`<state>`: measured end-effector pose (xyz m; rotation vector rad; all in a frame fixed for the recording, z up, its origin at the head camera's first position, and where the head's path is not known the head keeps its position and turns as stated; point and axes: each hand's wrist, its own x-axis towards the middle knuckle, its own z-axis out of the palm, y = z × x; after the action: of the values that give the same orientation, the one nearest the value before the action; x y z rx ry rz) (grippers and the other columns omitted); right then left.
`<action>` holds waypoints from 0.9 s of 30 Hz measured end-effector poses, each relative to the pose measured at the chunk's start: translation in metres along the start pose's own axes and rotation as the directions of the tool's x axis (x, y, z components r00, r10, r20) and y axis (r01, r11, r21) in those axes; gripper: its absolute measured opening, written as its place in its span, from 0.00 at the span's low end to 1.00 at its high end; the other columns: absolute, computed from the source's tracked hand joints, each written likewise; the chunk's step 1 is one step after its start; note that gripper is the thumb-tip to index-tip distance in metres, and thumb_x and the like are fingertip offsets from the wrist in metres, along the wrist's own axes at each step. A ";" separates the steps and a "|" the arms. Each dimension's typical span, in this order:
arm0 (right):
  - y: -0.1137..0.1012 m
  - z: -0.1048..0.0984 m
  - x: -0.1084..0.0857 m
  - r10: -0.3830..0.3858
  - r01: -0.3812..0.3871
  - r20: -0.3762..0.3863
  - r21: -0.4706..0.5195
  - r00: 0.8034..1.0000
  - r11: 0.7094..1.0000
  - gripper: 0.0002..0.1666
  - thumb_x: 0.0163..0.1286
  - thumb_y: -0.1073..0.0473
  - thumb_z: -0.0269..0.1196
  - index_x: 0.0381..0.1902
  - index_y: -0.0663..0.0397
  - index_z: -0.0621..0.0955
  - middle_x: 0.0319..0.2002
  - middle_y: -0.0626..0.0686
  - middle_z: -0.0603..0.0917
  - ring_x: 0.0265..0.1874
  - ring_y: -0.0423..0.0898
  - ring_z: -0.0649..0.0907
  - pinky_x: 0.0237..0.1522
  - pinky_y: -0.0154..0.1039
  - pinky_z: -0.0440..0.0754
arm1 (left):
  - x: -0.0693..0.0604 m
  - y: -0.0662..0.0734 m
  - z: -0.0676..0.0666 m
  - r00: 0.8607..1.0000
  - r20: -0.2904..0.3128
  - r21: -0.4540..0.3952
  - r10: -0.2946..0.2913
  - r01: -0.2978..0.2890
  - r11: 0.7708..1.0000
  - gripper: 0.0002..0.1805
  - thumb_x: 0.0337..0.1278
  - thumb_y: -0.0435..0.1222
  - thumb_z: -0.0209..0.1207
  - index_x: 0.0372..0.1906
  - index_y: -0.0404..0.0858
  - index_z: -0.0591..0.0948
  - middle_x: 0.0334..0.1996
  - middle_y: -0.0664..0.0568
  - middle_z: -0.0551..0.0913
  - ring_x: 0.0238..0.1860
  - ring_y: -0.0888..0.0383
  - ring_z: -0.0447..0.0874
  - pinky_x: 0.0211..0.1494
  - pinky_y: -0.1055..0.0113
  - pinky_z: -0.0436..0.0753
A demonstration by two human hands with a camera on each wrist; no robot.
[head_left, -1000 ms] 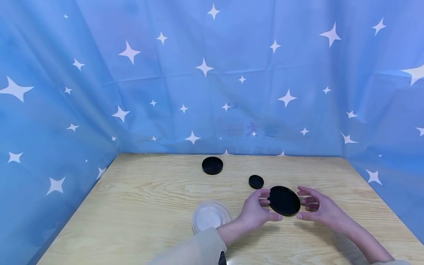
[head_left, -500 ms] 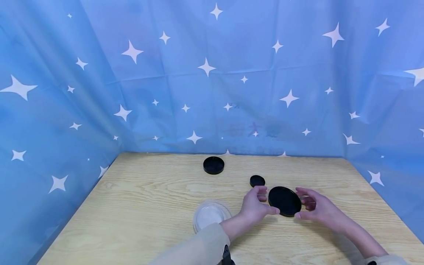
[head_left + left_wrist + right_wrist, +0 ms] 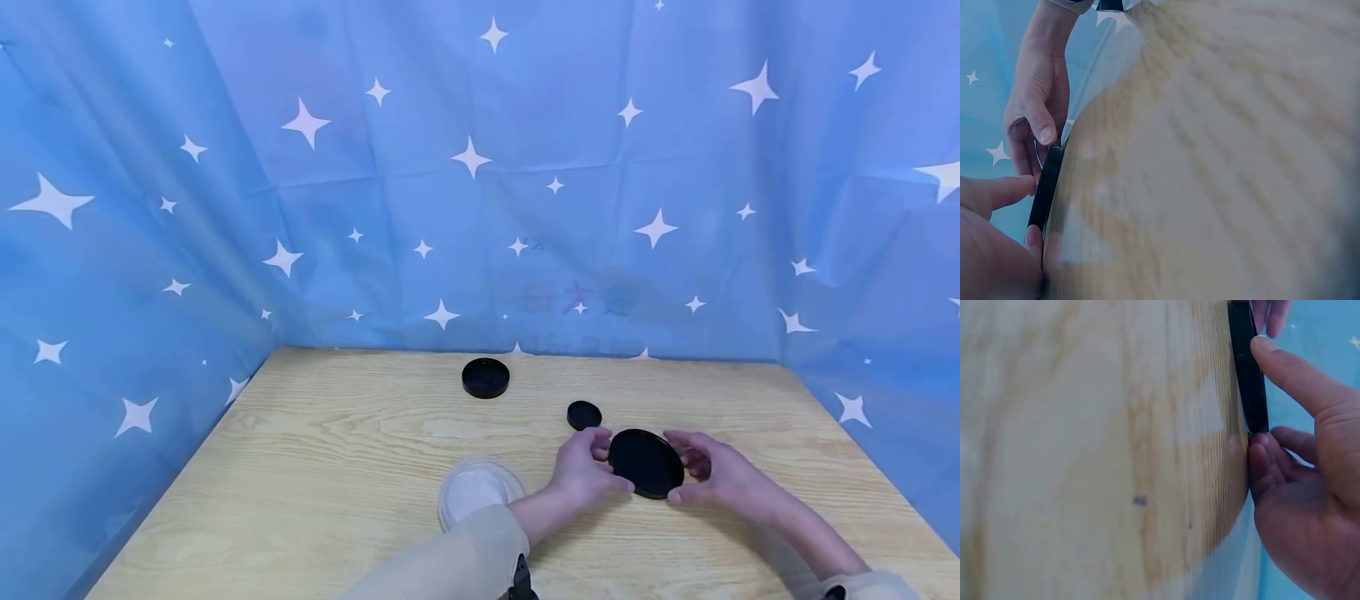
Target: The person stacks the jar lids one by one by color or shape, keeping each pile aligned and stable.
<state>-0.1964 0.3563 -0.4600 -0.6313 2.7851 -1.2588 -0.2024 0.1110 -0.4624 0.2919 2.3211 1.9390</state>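
A large black round lid (image 3: 647, 464) with a thin raised rim lies between my two hands on the wooden table. My left hand (image 3: 583, 468) holds its left edge, thumb at the near side and curled fingers at the far side. On the opposite edge, my right hand (image 3: 712, 471) grips in the same way. Seen side-on in the right wrist view, the lid (image 3: 1250, 369) sits against the tabletop, with the right thumb (image 3: 1297, 375) on its rim and fingertips tucked at its lower end. The left wrist view shows both hands meeting the lid (image 3: 1046, 187).
A small black round lid (image 3: 584, 415) lies just beyond my left hand. Farther back sits a medium black round dish (image 3: 486, 378). A clear round plastic container (image 3: 474, 487) stands left, partly behind my left forearm. Blue star-patterned cloth (image 3: 480, 208) borders the table (image 3: 337, 467).
Both hands have closed in on the large lid's edges from either side, and their fingers now meet its rim. The view has shifted slightly; the other things stay put.
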 end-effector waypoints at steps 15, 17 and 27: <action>0.003 -0.005 -0.008 -0.090 0.088 0.110 0.024 0.990 0.996 0.50 0.53 0.65 0.79 0.67 0.80 0.68 0.53 0.61 0.75 0.43 0.36 0.75 0.43 0.28 0.77 | -0.001 -0.004 0.002 0.991 0.090 0.178 0.096 -0.111 0.978 0.30 0.27 0.18 0.76 0.48 0.31 0.84 0.34 0.61 0.76 0.27 0.76 0.71 0.37 0.81 0.77; 0.003 -0.006 -0.007 -0.095 0.090 0.131 0.045 0.987 0.995 0.49 0.54 0.66 0.78 0.68 0.79 0.67 0.54 0.62 0.75 0.44 0.37 0.76 0.43 0.29 0.77 | -0.001 -0.003 0.001 0.991 0.100 0.176 0.090 -0.106 0.979 0.31 0.28 0.19 0.77 0.49 0.31 0.84 0.34 0.61 0.75 0.27 0.75 0.71 0.37 0.81 0.77; 0.007 -0.012 -0.004 -0.110 0.093 0.184 0.096 0.977 0.991 0.47 0.57 0.67 0.77 0.70 0.76 0.67 0.60 0.68 0.73 0.48 0.35 0.76 0.46 0.28 0.77 | 0.001 -0.004 -0.005 0.987 0.143 0.176 0.081 -0.105 0.979 0.32 0.29 0.23 0.81 0.49 0.32 0.85 0.31 0.61 0.74 0.28 0.74 0.71 0.36 0.80 0.77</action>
<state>-0.1972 0.3704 -0.4574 -0.8486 2.5601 -1.2568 -0.2044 0.1061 -0.4651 0.5395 2.4386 1.6863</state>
